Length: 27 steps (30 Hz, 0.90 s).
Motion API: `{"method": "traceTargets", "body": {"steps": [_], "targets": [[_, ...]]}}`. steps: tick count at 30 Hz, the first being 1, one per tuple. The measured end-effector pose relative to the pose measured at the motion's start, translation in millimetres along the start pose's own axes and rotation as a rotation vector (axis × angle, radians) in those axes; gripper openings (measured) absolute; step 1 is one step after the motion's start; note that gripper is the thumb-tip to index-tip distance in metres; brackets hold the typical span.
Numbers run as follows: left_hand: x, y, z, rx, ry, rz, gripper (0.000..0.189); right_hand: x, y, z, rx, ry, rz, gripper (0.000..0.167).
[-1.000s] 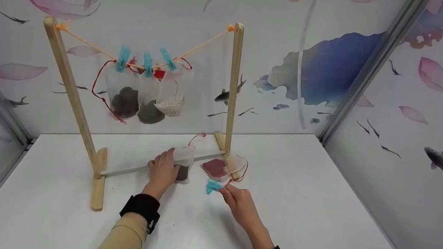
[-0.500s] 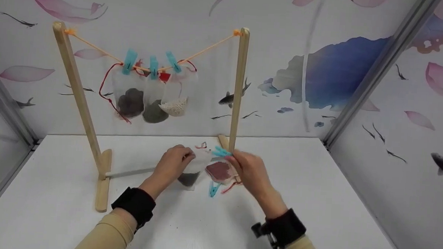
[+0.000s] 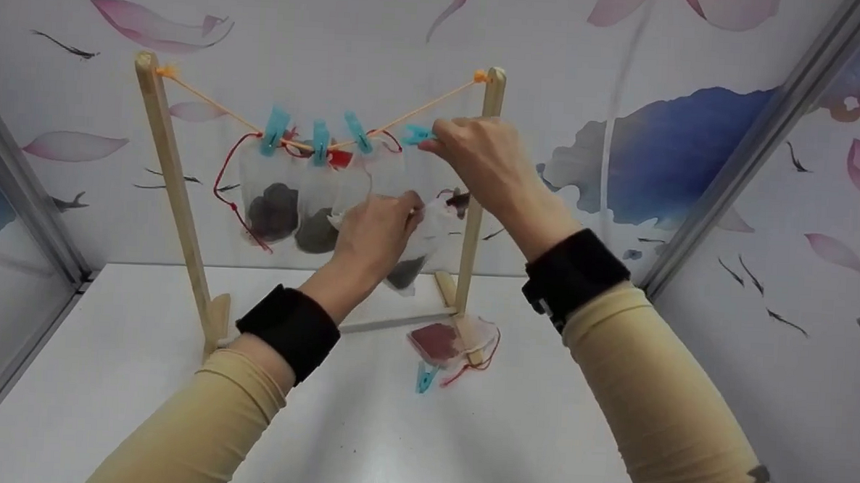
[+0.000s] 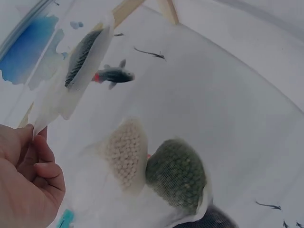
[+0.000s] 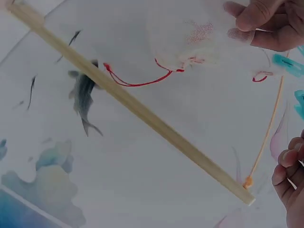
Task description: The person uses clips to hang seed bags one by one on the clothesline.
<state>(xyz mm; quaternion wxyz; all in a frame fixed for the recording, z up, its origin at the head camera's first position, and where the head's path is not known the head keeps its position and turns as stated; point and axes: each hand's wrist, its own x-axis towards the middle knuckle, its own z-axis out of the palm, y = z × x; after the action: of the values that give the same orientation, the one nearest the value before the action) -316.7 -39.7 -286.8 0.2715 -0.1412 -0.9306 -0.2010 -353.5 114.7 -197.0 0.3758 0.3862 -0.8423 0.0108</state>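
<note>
My left hand (image 3: 376,232) pinches the white mesh of a drawstring bag (image 3: 405,272) with dark contents, lifted off the table below the orange cord (image 3: 443,102). In the left wrist view this bag (image 4: 83,57) hangs tilted from thumb and fingertips. Its red drawstring (image 5: 137,84) shows in the right wrist view. Up by the cord's right half, my right hand (image 3: 488,157) pinches a light-blue clothespin (image 3: 418,134). Three similar bags hang to the left, held by blue clothespins (image 3: 320,142). White beads fill one bag (image 4: 126,154) and green grains another (image 4: 175,173).
A wooden post (image 3: 162,128) stands left and another post (image 3: 493,92) right, joined low by a pale bar (image 3: 397,320). On the table lie a bag with reddish contents (image 3: 436,343), over the right foot, and a loose clothespin (image 3: 425,378). A printed wall stands behind.
My left hand has picked up the dark-filled bag from the table and raised it. My right hand has carried a clothespin up to the cord. Another clothespin now lies by the reddish bag.
</note>
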Motion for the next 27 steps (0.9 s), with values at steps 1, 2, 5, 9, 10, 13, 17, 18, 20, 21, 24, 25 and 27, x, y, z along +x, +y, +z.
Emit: {"method": "traceTargets", "body": {"steps": [1,2,5,9,10,13,17,18,20,21,24,25,27], "targets": [[4.4,3.0,-1.8,0.025,0.007,-0.001,0.015,4.9,0.9,-3.7,-0.042,-0.03,-0.003,0.039],[8.7,5.5,-3.3,0.045,0.013,-0.003,0.015,9.2,1.8,-6.7,-0.08,-0.061,-0.002,0.04],[19.2,11.4,-8.2,0.079,0.032,-0.031,0.018,18.9,4.5,-13.8,-0.178,-0.142,0.007,0.042],[31.7,18.6,-15.2,0.092,0.092,-0.077,0.021,27.3,10.4,-21.2,-0.243,-0.207,0.01,0.043],[34.7,20.5,-16.8,0.098,0.11,-0.085,0.022,28.9,12.2,-22.9,-0.246,-0.211,0.01,0.042],[42.8,26.1,-19.7,0.097,0.151,-0.097,0.022,32.2,16.7,-29.4,-0.24,-0.257,0.019,0.04],[48.2,30.6,-21.7,0.086,0.183,-0.138,0.018,34.1,18.7,-36.4,-0.18,-0.344,0.04,0.037],[48.6,31.0,-22.4,0.078,0.192,-0.155,0.018,34.0,18.6,-37.8,-0.167,-0.366,0.046,0.037],[48.3,31.1,-24.0,0.063,0.201,-0.184,0.018,33.5,17.6,-39.9,-0.157,-0.392,0.047,0.037],[47.9,31.0,-24.9,0.049,0.202,-0.193,0.018,33.3,16.8,-40.8,-0.165,-0.399,0.043,0.037],[46.4,30.6,-26.5,0.001,0.199,-0.185,0.018,32.4,14.3,-42.3,-0.205,-0.41,0.012,0.037],[45.6,30.5,-26.8,-0.019,0.197,-0.178,0.018,32.3,13.3,-42.4,-0.228,-0.411,-0.006,0.037],[44.0,29.9,-26.6,-0.055,0.198,-0.164,0.016,32.1,11.4,-42.6,-0.272,-0.414,-0.04,0.037]]}}
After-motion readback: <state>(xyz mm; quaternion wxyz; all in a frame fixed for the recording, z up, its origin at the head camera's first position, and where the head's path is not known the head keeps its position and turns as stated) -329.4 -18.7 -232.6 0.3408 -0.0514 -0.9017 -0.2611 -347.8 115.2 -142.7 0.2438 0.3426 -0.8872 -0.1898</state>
